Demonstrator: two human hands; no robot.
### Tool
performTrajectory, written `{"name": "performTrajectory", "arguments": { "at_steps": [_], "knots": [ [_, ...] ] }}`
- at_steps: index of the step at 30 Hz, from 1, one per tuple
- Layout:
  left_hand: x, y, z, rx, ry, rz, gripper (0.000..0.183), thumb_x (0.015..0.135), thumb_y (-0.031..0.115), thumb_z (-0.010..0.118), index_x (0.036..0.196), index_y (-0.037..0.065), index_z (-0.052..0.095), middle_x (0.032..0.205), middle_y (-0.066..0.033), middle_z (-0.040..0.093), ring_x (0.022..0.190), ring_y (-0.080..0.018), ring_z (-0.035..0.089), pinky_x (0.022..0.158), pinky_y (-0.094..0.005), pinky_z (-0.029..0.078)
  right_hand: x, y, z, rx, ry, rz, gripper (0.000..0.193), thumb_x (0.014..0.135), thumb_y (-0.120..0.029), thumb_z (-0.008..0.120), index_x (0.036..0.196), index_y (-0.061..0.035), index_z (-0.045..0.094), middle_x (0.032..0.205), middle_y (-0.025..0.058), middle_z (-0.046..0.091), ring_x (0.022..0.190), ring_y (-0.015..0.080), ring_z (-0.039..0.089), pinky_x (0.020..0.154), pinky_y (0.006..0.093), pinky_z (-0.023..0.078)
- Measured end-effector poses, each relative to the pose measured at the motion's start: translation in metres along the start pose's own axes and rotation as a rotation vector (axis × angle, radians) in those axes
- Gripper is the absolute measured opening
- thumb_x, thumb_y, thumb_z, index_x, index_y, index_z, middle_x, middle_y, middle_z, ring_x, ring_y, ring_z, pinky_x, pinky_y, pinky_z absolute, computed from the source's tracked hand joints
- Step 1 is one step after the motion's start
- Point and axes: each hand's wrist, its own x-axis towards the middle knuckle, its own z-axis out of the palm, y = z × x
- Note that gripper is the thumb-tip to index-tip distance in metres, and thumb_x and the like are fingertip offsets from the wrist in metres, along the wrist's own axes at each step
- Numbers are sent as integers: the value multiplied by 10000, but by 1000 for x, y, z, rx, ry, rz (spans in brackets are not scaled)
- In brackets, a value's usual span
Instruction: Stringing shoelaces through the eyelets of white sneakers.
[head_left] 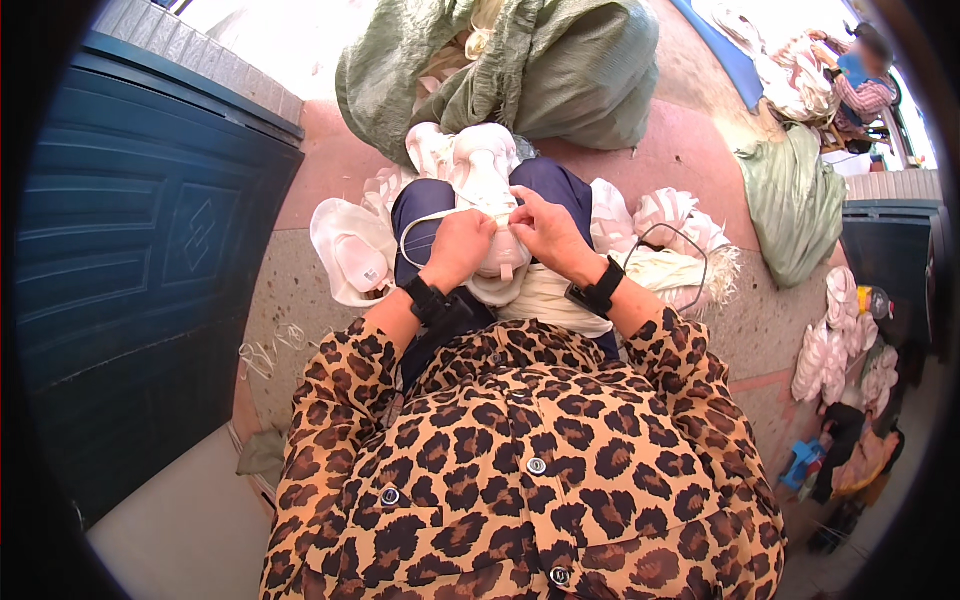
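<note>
A pale pink-white shoe (485, 165) lies between my knees, its pull-tab end toward me. My left hand (463, 247) is closed at its left side, pinching a white lace (418, 222) that loops out over my left thigh. On the other side my right hand (548, 233) is closed, thumb and fingertips together at the shoe's lacing area. Whatever sits between those right fingertips is too small to make out. Another pale shoe (428, 150) rests just beyond, partly behind my left knee. A bundle of cream laces (570, 300) lies across my lap.
Pale shoes (352, 250) lie at my left, more shoes (675, 220) at my right beside a dark wire frame (705, 265). A large green woven sack (580, 75) stands ahead; another green sack (795, 205) is at right. Blue door (150, 240) at left. A person (862, 85) sits far right.
</note>
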Motion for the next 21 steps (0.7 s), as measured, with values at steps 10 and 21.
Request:
{"name": "performTrajectory", "arguments": {
  "at_steps": [10,21],
  "knots": [
    [-3,9,-13,-285,-181,-400,201,761,153,543,728,-33,613,638,-156,595,576,-196,566,568,-325,442,9,4,-1,-552,-92,-425,104,698,-47,532,799,-43,560,791,79,517,796,248,522,651,343,419],
    [-6,9,-14,-356,-169,-361,190,812,137,536,712,-17,587,539,6,499,401,-61,416,358,-226,330,27,2,-18,-418,-99,-552,177,711,-70,521,887,-51,519,777,73,533,771,270,524,655,368,424]
  ]
}}
